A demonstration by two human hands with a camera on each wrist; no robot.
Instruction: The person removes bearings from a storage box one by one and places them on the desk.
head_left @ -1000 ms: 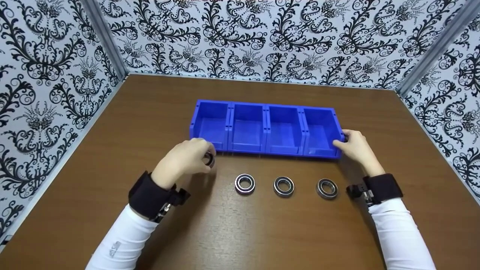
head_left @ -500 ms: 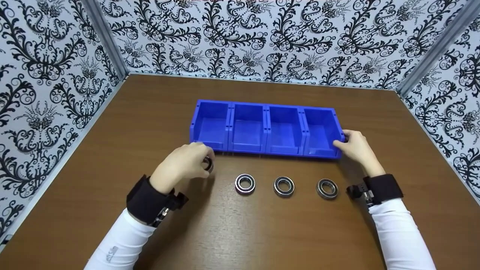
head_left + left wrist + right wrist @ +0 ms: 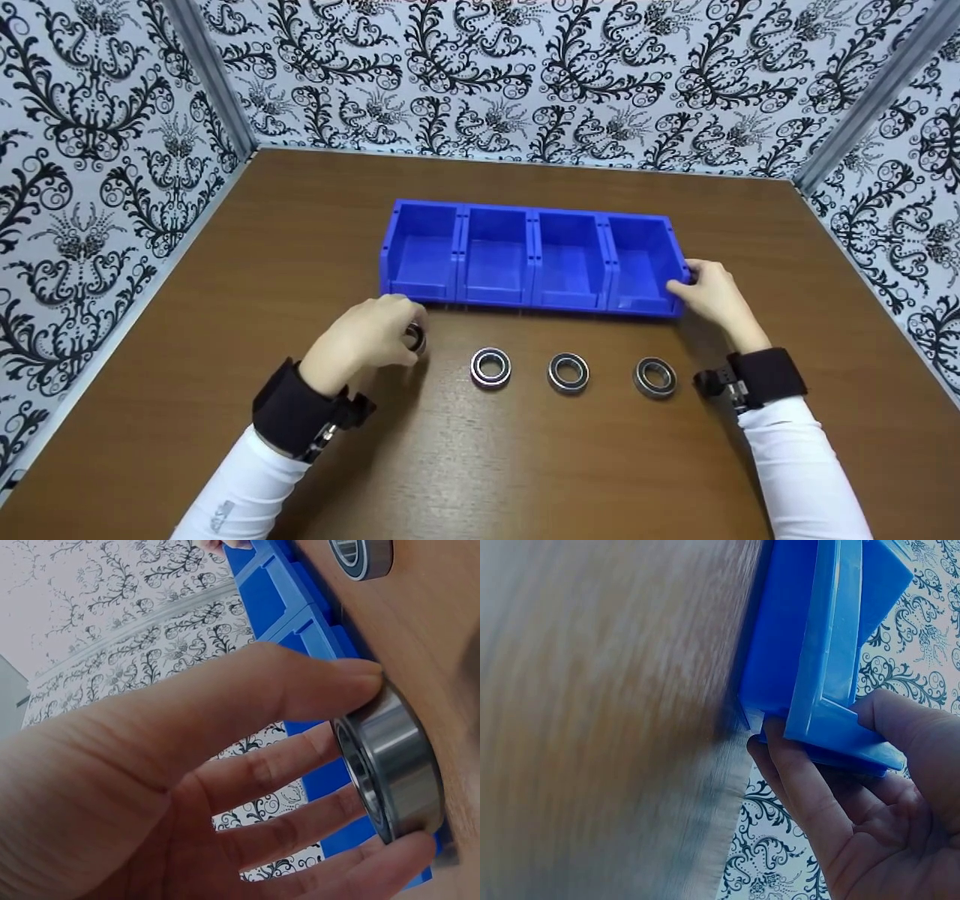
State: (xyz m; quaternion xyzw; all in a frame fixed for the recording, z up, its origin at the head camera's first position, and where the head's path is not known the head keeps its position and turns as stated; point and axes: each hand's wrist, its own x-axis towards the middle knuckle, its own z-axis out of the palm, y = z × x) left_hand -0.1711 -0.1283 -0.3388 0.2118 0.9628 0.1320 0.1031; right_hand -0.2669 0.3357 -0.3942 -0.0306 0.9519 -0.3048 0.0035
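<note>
I read a pick step: left hand [image 3: 365, 336] pinches a bearing [image 3: 390, 765] just before the bin [image 3: 529, 255], right hand [image 3: 712, 292] gripping its end; next needs a lift over the bin's front lip.

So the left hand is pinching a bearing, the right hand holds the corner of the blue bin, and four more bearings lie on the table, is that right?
Not quite: three bearings lie on the table, as the head view shows. The rest holds: the left hand pinches a bearing, and the right hand holds the blue bin at its corner.

Steel bearing [image 3: 390, 765] on edge, pinched, table-touching
</note>
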